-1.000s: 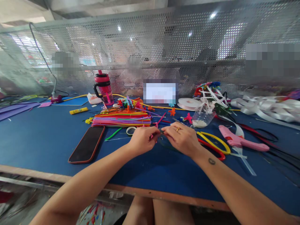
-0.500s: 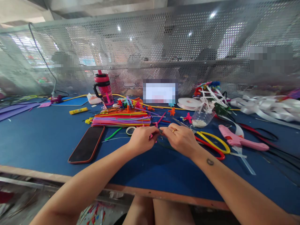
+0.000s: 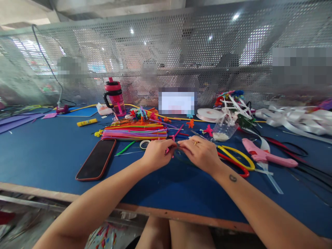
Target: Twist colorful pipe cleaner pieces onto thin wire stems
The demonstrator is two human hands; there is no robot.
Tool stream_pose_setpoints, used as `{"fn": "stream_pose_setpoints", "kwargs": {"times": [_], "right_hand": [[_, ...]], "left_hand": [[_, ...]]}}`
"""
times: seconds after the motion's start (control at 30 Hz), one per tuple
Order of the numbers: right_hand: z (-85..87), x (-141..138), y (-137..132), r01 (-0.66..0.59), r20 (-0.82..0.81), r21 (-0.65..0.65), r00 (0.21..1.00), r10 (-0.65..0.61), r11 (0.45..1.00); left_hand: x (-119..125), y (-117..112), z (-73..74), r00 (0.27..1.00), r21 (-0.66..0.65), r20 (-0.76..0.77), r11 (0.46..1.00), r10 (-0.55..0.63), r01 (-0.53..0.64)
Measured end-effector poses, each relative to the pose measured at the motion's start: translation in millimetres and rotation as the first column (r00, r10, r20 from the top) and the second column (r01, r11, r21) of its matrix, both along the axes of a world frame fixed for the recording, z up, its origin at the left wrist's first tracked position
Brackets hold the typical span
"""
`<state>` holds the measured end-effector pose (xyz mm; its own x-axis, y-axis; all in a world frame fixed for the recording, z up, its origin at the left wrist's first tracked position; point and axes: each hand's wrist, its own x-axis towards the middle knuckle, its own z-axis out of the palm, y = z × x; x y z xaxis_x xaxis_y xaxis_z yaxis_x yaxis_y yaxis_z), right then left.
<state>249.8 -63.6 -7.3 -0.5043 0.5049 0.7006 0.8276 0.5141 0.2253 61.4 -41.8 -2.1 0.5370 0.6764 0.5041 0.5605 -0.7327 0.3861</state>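
Observation:
My left hand (image 3: 156, 154) is closed on a small pink pipe-cleaner piece (image 3: 167, 150), bits of which show between its fingers. Opposite it, my right hand (image 3: 201, 154) pinches at the fingertips, almost touching the left; what lies in that pinch is too small to make out. A faint dark thin loop (image 3: 183, 159) hangs under the fingertips, its kind unclear. Just behind the hands lies a bundle of coloured pipe cleaners (image 3: 135, 134). A roll of tape (image 3: 144, 144) is beside my left hand. Scissors with yellow and red handles (image 3: 237, 157) lie by my right wrist.
A phone (image 3: 96, 160) and a yellow glue stick (image 3: 86, 122) lie to the left, with a pink bottle (image 3: 114, 97) behind. To the right are a pink glue gun (image 3: 267, 154), a bag of white beads (image 3: 221, 135) and white ribbon (image 3: 293, 119). Perforated metal panel (image 3: 181, 45) stands at the back.
My right hand has shifted very slightly, its fingers rolling a little at the pinch. My left hand keeps its place and its hold on the pink pipe cleaner.

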Motion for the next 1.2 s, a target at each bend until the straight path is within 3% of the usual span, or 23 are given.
{"fn": "stream_pose_setpoints", "kwargs": {"times": [0.13,0.33,0.93,1.2], "right_hand": [[-2.9,1.8,1.9,-0.020,-0.118,-0.058,0.993,0.013,0.998],[-2.2,2.7,2.2,-0.044,-0.155,-0.072,0.987,0.033,0.996],[1.9,5.2,2.6,-0.114,-0.125,-0.117,0.987,0.099,0.986],[4.3,7.7,2.8,-0.127,-0.098,-0.034,0.988,0.123,0.991]], "left_hand": [[-0.1,-0.8,0.0,1.000,0.001,0.008,1.000,-0.013,0.013],[-0.3,-1.9,0.5,0.999,0.011,0.039,0.999,-0.037,0.037],[-0.5,-2.4,-0.1,0.998,0.037,0.051,0.999,-0.021,0.019],[-1.0,-3.1,2.2,0.998,0.023,0.046,0.999,-0.032,0.031]]}}
